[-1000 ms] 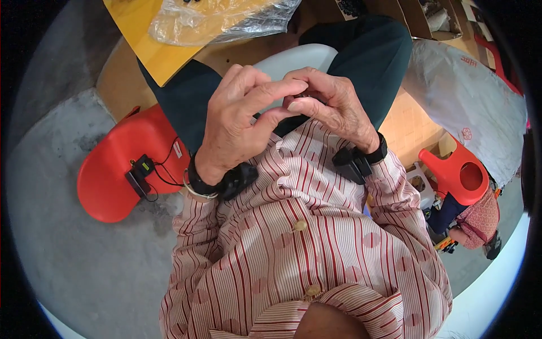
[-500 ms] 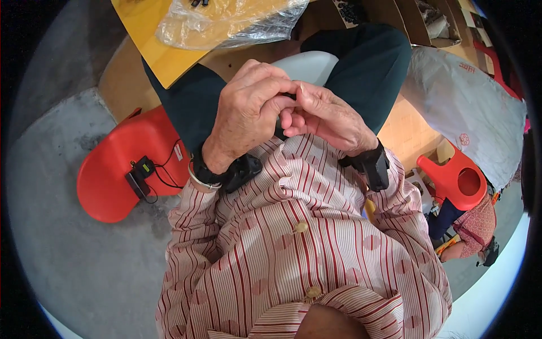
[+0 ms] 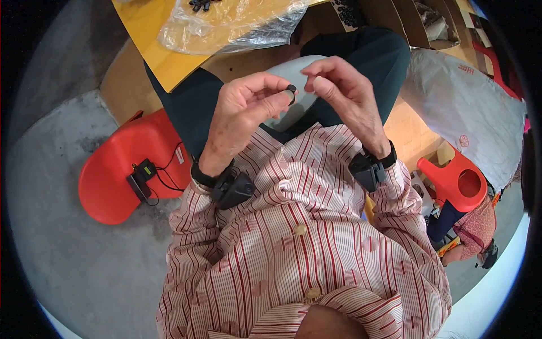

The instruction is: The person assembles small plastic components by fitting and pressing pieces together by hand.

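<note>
My left hand (image 3: 243,113) is raised over my lap and pinches a small black ring (image 3: 291,90) between thumb and forefinger. My right hand (image 3: 344,93) is just right of it, fingers curled, its fingertips a short gap from the ring and holding nothing that I can see. Both wrists carry black strapped devices (image 3: 234,189). A pale grey curved object (image 3: 293,85) lies on my lap behind the hands.
A yellow board (image 3: 164,51) with a clear plastic bag (image 3: 237,25) of small black parts lies ahead. A red plastic chair (image 3: 124,169) with a black wired box stands at my left. At right are a red stool (image 3: 457,181), a white sack (image 3: 468,107) and another person.
My hands were clasped together close to my chest; they have moved up and apart, and the small black ring now shows in my left fingertips.
</note>
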Motion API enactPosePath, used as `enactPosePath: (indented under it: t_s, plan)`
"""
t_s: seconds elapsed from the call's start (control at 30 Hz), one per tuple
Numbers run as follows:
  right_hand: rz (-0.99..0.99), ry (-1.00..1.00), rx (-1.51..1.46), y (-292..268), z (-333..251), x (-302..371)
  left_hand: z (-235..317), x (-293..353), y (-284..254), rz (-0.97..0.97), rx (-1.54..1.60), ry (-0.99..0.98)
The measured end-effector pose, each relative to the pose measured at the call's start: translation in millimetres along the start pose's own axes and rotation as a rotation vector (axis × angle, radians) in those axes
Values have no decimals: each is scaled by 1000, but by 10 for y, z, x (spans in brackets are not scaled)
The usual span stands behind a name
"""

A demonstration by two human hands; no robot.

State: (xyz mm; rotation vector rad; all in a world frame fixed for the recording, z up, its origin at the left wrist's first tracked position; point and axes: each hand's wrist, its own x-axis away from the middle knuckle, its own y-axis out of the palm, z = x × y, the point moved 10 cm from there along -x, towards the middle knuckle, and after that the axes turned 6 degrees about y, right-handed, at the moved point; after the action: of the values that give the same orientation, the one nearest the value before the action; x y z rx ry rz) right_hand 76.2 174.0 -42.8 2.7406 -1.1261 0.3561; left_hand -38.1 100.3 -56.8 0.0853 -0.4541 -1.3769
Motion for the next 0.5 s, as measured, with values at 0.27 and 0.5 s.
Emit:
enactPosePath:
  t_s: [0.27,0.5]
  plan:
    - [-9,-299,28,89,-405,73,91,32,275,-124,251,-136]
    - [-67,-298,-79,72,-655,210,348,168,423,-140,214,-76]
